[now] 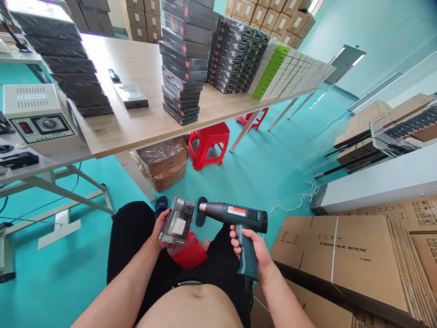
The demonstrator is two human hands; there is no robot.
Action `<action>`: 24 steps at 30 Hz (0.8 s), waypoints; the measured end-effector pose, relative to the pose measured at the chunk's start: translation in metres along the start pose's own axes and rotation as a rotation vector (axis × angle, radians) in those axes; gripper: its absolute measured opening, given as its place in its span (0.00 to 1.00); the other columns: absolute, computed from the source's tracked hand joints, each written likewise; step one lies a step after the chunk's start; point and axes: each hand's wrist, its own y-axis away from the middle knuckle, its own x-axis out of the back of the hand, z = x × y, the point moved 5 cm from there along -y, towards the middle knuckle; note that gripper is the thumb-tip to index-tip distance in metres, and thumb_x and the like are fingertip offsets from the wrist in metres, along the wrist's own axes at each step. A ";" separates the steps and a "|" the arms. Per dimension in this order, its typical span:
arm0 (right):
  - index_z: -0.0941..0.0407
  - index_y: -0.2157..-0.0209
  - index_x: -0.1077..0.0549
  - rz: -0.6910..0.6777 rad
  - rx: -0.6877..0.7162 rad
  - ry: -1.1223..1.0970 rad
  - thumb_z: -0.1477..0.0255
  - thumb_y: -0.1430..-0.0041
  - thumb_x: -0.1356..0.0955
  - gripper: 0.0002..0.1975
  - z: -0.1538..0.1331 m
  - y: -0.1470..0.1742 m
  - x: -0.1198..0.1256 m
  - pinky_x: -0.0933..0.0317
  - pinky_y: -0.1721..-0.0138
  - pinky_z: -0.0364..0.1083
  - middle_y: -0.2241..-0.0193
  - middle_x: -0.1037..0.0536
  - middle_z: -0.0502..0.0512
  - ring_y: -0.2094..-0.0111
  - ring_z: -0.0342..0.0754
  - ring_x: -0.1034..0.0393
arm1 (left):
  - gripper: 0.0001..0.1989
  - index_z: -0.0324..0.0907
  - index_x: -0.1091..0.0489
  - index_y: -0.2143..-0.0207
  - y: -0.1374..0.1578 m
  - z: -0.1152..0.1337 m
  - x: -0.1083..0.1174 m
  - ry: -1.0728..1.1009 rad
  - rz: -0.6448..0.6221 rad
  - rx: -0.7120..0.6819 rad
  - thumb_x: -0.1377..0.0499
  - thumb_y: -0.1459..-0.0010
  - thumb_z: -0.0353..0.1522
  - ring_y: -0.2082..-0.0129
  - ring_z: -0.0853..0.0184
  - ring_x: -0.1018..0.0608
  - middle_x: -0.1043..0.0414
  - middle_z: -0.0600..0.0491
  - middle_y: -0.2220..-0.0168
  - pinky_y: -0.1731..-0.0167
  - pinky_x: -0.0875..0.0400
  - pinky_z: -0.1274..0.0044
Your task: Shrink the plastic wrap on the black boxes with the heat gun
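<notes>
My left hand (160, 230) is closed around the left edge of a dark retail box (177, 221) with a glossy front and a pale square printed on it. In my right hand (251, 246) is a dark green heat gun (235, 214), gripped by its handle. Its metal nozzle points left toward the box, with a small gap between them. Both are held above my lap, over a red stool seat (189, 253) between my legs.
A wooden table (146, 118) ahead bears a tall stack of black boxes (186, 59), black-wrapped stacks (64, 64) and white-green boxes (273, 68). A grey control unit (44, 118) stands left. Flattened cartons (341, 255) lie right; red stools (210, 141) stand beneath the table.
</notes>
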 end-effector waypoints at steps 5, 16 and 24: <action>0.63 0.56 0.29 -0.030 -0.038 0.010 0.71 0.44 0.35 0.15 0.002 -0.007 -0.009 0.37 0.75 0.38 0.68 0.27 0.55 0.73 0.40 0.33 | 0.30 0.34 0.38 0.42 0.000 -0.002 0.001 -0.004 0.053 0.009 0.48 0.41 0.44 0.51 0.48 0.25 0.28 0.37 0.50 0.52 0.33 0.57; 0.61 0.59 0.27 -0.057 0.018 0.292 0.70 0.47 0.33 0.14 -0.003 -0.021 -0.060 0.37 0.76 0.39 0.69 0.26 0.54 0.74 0.41 0.31 | 0.28 0.35 0.31 0.49 -0.002 -0.005 0.007 -0.030 0.140 0.061 0.46 0.43 0.46 0.59 0.50 0.21 0.22 0.40 0.60 0.60 0.27 0.62; 0.62 0.64 0.24 -0.274 -0.144 0.902 0.71 0.53 0.29 0.13 -0.001 0.004 -0.096 0.36 0.76 0.43 0.74 0.24 0.54 0.77 0.44 0.30 | 0.18 0.36 0.27 0.58 -0.004 0.003 0.022 -0.011 0.268 -0.043 0.43 0.45 0.40 0.64 0.54 0.19 0.21 0.45 0.67 0.62 0.26 0.67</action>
